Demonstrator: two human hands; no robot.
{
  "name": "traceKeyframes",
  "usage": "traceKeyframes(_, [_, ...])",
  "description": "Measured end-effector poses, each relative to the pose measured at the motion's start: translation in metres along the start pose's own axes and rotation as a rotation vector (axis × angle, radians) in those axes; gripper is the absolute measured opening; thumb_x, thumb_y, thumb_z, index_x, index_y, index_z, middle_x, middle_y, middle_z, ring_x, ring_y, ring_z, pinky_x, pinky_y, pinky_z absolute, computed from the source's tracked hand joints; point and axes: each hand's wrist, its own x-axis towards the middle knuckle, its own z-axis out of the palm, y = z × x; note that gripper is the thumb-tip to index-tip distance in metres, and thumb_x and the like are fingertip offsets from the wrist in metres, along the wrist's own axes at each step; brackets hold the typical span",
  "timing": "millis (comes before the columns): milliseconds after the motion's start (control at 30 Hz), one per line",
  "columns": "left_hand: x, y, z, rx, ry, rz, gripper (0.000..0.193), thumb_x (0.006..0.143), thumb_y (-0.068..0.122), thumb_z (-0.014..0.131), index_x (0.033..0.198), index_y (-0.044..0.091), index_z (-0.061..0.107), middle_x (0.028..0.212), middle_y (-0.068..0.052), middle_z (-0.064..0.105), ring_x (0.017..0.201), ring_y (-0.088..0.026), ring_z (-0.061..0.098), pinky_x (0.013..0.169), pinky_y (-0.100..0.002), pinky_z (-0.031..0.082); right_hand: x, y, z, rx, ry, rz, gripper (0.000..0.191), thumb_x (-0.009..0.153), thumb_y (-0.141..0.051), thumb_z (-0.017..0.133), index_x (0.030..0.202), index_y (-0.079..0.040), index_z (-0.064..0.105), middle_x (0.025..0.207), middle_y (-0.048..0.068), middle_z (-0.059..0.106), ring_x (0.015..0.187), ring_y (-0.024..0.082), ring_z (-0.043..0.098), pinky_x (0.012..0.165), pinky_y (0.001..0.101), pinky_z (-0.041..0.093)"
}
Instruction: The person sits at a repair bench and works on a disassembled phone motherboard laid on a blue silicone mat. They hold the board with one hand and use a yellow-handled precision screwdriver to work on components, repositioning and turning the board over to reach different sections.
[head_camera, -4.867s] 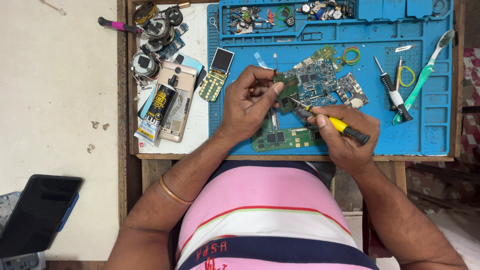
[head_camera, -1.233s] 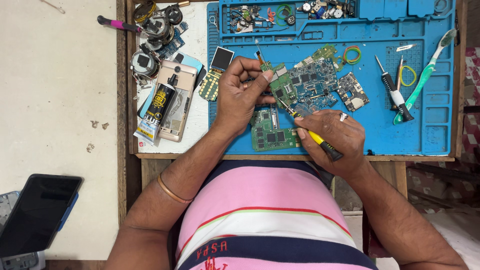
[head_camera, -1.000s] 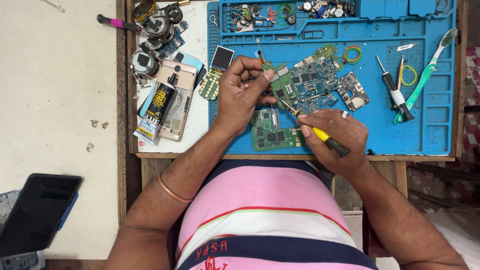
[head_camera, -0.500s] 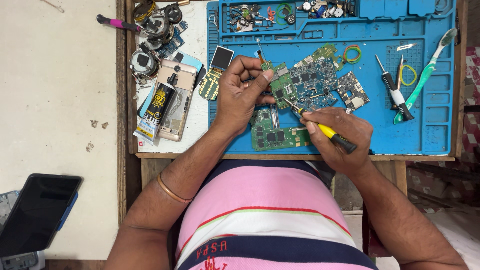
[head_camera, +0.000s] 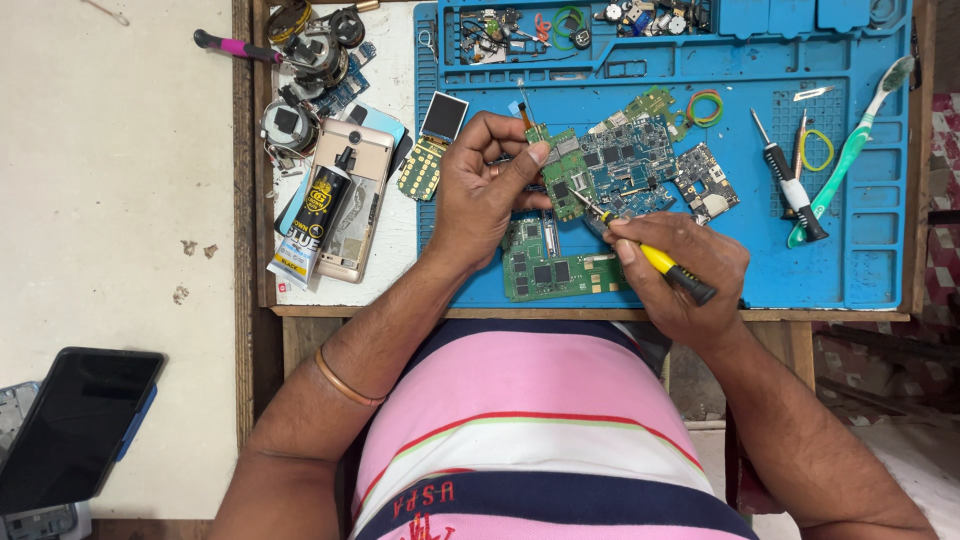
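Two hands work over the blue repair mat (head_camera: 860, 200): left hand (head_camera: 485, 190) pinches a green circuit board (head_camera: 560, 180), right hand (head_camera: 680, 265) clasps a yellow-handled screwdriver (head_camera: 655, 260), whose tip has now edged onto the board since a second ago.

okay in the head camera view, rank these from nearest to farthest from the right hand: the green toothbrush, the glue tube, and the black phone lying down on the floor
From the right hand:
1. Green toothbrush, up and to its right on the blue mat.
2. Glue tube, across the table on the left, lying on a phone.
3. Black phone, far left, down on the floor.
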Motion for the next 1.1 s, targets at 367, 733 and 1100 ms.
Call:
traceKeyframes(367, [-0.0003,0.0004,0.0006,-0.014,-0.009,-0.007,0.018,0.103,0.010,0.067,0.115,0.002,0.057,0.100,-0.008,0.067,0.086,-0.012,0.073,0.063,-0.022,0.066,0.0028,-0.0028,-0.0009,-0.052,-0.025,-0.014,0.017,0.097,0.000,0.073,0.113,0.001,0.072,0.101,0.013,0.077,0.097,0.024,0.077,0.085,0.0328,0.060])
traceKeyframes(733, [-0.0009,-0.0011,-0.0009,0.002,0.006,0.017,0.017,0.103,0.009,0.067,0.115,0.001,0.056,0.100,-0.010,0.067,0.085,-0.012,0.074,0.062,-0.021,0.066,0.0049,-0.0045,-0.0013,-0.085,-0.042,-0.032,0.015,0.095,-0.001,0.073,0.110,0.000,0.073,0.103,0.013,0.077,0.095,0.025,0.076,0.093,0.0366,0.061])
traceKeyframes(1100, [-0.0049,0.0008,0.0011,0.189,-0.015,0.117,0.016,0.105,0.010,0.065,0.115,0.001,0.056,0.100,-0.007,0.067,0.084,-0.006,0.071,0.065,-0.020,0.065,0.0008,-0.0009,-0.0002,-0.084,-0.009,-0.053,0.011,0.093,0.000,0.073,0.104,0.000,0.073,0.096,0.012,0.076,0.091,0.025,0.076,0.091,0.0368,0.060])
